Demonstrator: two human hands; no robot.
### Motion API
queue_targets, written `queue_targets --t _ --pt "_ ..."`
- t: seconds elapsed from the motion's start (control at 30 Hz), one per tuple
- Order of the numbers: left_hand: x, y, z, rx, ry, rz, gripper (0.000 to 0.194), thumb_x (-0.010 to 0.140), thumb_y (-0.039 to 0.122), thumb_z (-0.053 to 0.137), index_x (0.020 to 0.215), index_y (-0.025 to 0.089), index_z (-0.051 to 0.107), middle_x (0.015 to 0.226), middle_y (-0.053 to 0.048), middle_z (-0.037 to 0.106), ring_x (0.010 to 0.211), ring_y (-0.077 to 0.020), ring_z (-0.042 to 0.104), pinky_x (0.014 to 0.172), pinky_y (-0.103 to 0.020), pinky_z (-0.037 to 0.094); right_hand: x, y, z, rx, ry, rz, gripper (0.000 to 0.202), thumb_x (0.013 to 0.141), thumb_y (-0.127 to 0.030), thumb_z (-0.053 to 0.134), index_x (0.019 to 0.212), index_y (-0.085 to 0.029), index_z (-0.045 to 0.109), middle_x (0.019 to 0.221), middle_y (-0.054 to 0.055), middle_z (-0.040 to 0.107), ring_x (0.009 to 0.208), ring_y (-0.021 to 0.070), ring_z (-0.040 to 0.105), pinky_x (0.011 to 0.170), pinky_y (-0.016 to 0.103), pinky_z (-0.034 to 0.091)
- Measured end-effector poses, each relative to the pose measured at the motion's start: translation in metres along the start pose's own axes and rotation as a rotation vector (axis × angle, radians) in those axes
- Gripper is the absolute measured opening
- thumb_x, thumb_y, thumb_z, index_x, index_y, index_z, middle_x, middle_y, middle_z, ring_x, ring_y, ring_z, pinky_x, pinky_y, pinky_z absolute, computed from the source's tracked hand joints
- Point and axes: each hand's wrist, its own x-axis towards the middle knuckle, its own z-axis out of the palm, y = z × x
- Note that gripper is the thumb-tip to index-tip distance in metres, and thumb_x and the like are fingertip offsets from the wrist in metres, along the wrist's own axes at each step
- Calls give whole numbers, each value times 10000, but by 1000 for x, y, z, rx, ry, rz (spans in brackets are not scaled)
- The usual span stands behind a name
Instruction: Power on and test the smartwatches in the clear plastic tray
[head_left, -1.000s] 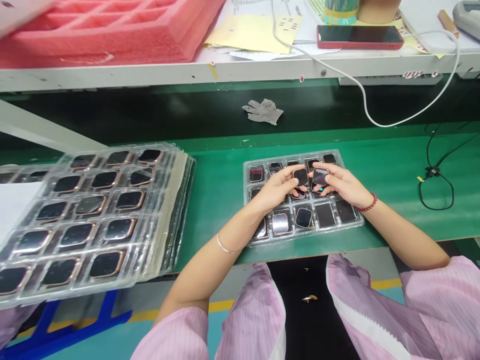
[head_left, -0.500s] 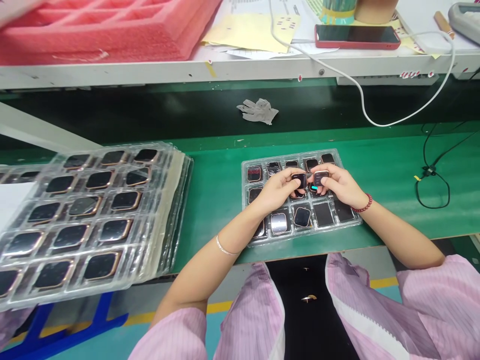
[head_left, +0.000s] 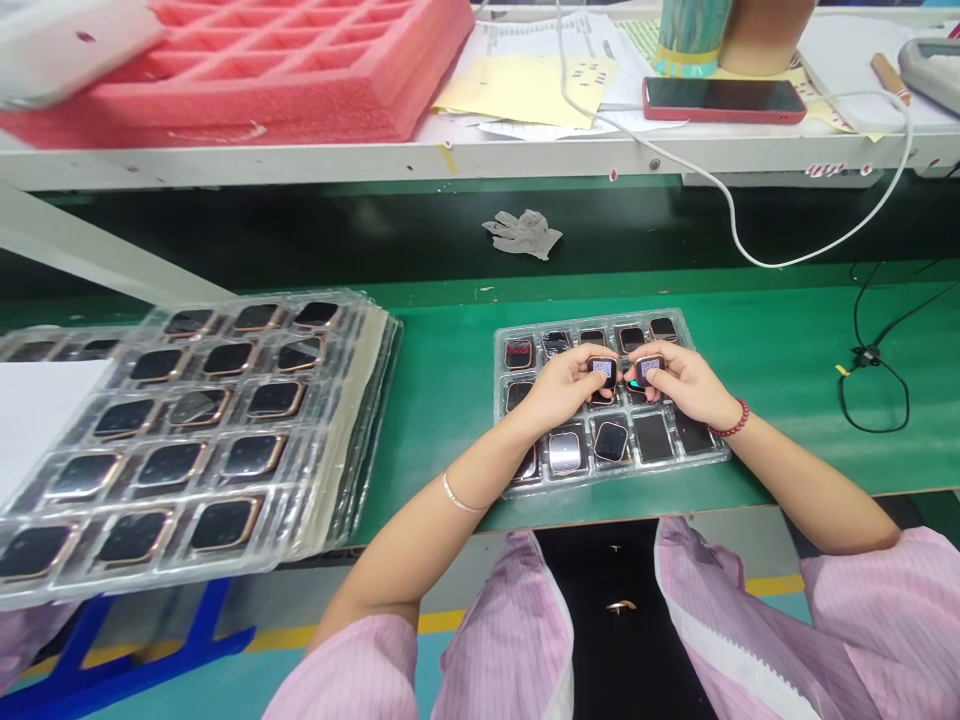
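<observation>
My left hand [head_left: 566, 385] is closed on a smartwatch [head_left: 602, 372] without a strap, its thumb on the lit screen. A second strapless smartwatch [head_left: 649, 370] sits in my right hand [head_left: 694, 385], the thumb likewise on its lit screen. Both screens show a pale square pattern, too small to read. The two watches are side by side just above a clear plastic tray [head_left: 517, 488]. Several dark-screened watches lie in the tray's pockets, among them a tilted one [head_left: 611, 440]. Two front-right pockets show no watch. My hands hide part of the middle row.
To the left rises a stack of clear trays [head_left: 300, 520] filled with watches. A shelf [head_left: 360, 170] above carries pink foam [head_left: 300, 110], papers [head_left: 525, 90] and a phone [head_left: 724, 100]. A white cable [head_left: 731, 200] hangs down, a glove [head_left: 523, 233] lies behind, and a black cable [head_left: 874, 400] lies right.
The screens of both held watches have changed from a dark display to a bright square pattern. My hands stay over the tray. The whole view has shifted slightly.
</observation>
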Motion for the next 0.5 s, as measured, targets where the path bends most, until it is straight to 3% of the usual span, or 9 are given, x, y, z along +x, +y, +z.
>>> queue_targets --t 0.5 --pt "1 -3 1 -48 -14 -35 285 819 236 710 1077 133 644 926 -63 735 666 -128 705 608 -238 534 -1 5 0 -23 0 -12 289 887 -361 673 1113 -183 642 925 74 758 581 128 643 580 300 584"
